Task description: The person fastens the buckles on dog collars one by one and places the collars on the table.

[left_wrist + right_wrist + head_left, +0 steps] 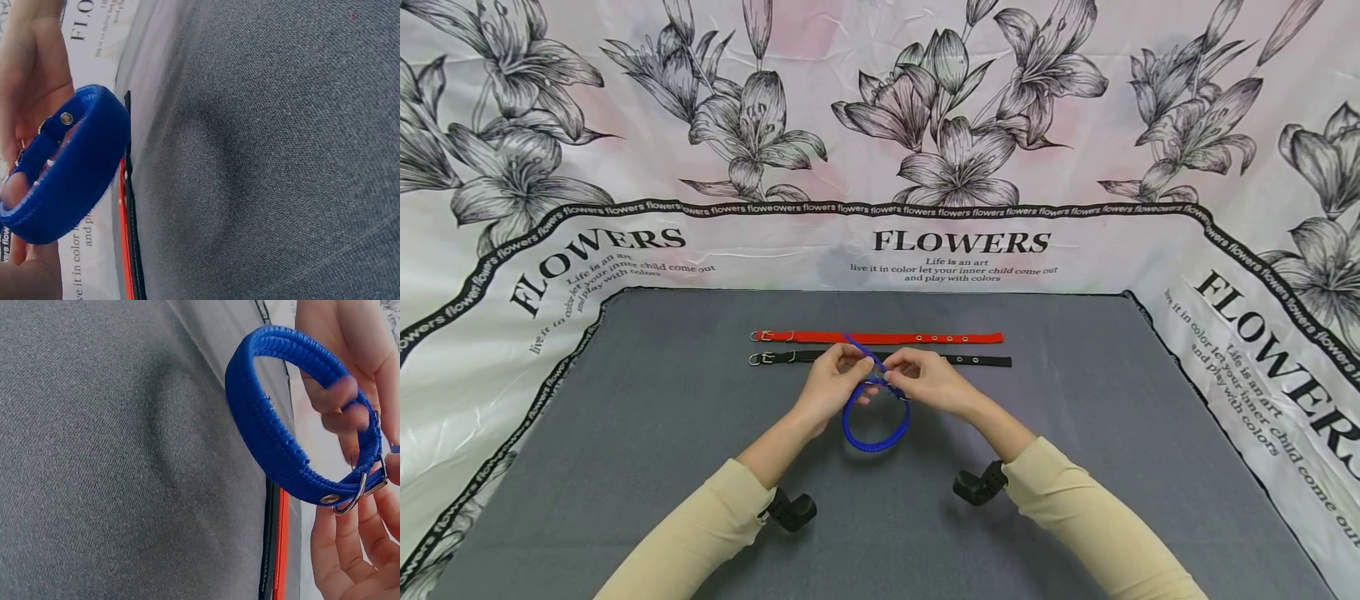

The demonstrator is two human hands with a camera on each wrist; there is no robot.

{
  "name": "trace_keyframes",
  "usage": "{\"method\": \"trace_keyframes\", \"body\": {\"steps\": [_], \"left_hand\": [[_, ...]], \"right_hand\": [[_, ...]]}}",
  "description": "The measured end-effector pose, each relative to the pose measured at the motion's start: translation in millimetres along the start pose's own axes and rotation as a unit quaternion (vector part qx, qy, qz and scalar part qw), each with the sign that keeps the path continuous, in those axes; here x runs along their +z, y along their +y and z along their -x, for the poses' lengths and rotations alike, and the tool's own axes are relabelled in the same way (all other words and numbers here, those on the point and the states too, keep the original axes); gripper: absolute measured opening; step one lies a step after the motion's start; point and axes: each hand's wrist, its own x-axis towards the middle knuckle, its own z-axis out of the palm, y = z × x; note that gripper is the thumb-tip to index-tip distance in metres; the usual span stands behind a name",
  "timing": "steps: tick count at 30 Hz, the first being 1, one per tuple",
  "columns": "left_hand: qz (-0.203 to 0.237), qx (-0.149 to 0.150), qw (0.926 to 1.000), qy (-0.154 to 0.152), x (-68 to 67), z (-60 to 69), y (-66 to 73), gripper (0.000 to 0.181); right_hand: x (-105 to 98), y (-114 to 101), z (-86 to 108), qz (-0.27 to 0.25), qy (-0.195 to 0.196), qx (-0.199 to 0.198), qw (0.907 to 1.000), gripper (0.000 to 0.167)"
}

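Both hands hold a blue collar [871, 447] above the table, bent into a closed loop that hangs below the fingers. My left hand [833, 385] pinches the strap on the left, near its free end, which points up and left. On the right, my right hand [931, 383] pinches the strap near the metal buckle [376, 485]. A metal D-ring [354, 499] and an eyelet [330, 499] show beside that buckle in the right wrist view. The left wrist view shows the wide outer band of the loop; the fingertips are partly hidden behind it.
Behind the hands, a red collar [820, 337] and a black collar [985, 361] lie flat and parallel on the grey table [647, 433], buckles to the left. A flower-printed cloth [790, 250] stands round the back and sides. Each wrist wears a black camera [796, 510].
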Motion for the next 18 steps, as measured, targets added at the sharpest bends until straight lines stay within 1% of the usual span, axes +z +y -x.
{"method": "trace_keyframes", "body": {"steps": [3, 5, 12, 18], "left_hand": [[-0.04, -0.004, 0.9992, 0.004, 0.4, 0.6, -0.8, 0.028], [-0.052, -0.006, 0.9986, 0.003, 1.0, 1.1, -0.8, 0.026], [-0.06, -0.012, 0.9981, 0.008, 1.0, 1.2, -1.5, 0.023], [-0.054, -0.023, 0.9983, 0.003, -0.1, 1.5, -1.9, 0.021]], "right_hand": [[0.7, -0.4, 0.8, -0.02, -0.001, 0.004, 0.9998, 0.023], [1.3, -0.4, 0.9, -0.031, 0.0, 0.006, 0.9995, 0.023], [2.6, 0.7, 0.1, -0.068, 0.019, 0.015, 0.9974, 0.021], [3.8, 2.3, -0.3, -0.104, 0.028, 0.014, 0.9941, 0.029]]}}
